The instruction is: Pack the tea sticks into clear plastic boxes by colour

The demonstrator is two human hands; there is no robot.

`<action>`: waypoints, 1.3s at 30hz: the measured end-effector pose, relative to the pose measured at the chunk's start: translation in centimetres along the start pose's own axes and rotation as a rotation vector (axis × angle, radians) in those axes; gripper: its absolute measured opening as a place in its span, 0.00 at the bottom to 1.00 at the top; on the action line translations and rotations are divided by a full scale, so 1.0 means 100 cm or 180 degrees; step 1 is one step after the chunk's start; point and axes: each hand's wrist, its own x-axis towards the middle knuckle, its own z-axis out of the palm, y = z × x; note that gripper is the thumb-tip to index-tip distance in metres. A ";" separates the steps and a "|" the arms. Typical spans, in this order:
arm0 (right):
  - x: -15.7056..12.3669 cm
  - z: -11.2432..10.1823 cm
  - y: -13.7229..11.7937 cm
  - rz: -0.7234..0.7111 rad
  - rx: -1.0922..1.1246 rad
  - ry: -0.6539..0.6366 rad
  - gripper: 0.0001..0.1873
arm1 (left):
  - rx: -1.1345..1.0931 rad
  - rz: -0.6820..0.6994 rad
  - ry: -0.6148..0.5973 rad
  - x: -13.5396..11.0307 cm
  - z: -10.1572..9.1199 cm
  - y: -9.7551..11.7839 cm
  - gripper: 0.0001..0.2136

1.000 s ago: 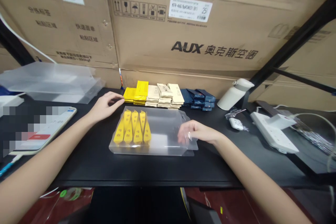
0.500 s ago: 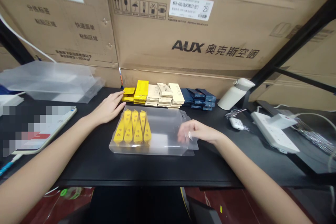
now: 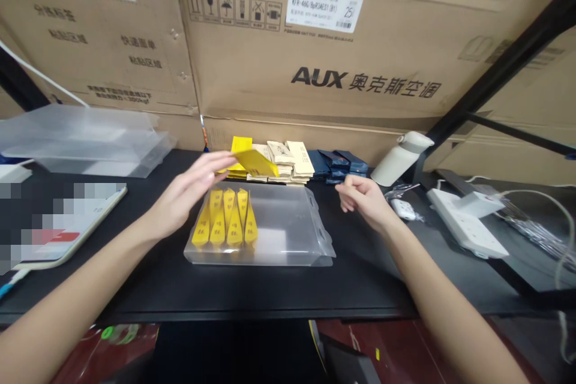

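Black tabletop [image 3: 270, 291] beneath yellow packet [image 3: 257, 163] in left hand's grip [image 3: 186, 192], long axis rightward and downward

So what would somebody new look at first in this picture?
Probably the bright yellow packet pinched in the left hand, held up in front of the cream packets. Next might be the yellow packets standing in the left part of the clear box. Behind everything, big cardboard boxes show bold AUX letters.

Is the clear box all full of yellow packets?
No, only partly full. Yellow packets fill just the left end of the clear box; none show at its right end.
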 end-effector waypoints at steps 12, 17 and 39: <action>-0.018 0.062 0.013 -0.1144 -0.0623 -0.0173 0.33 | -0.2036 -0.0957 -0.0828 -0.001 0.015 0.012 0.19; -0.017 0.061 0.012 -0.1272 -0.0569 -0.0156 0.32 | -0.2035 -0.1414 -0.1147 -0.003 0.014 0.018 0.24; 0.014 -0.017 0.023 0.0593 -0.0321 0.1113 0.14 | 0.1306 -0.0725 -0.0529 0.003 -0.001 -0.031 0.27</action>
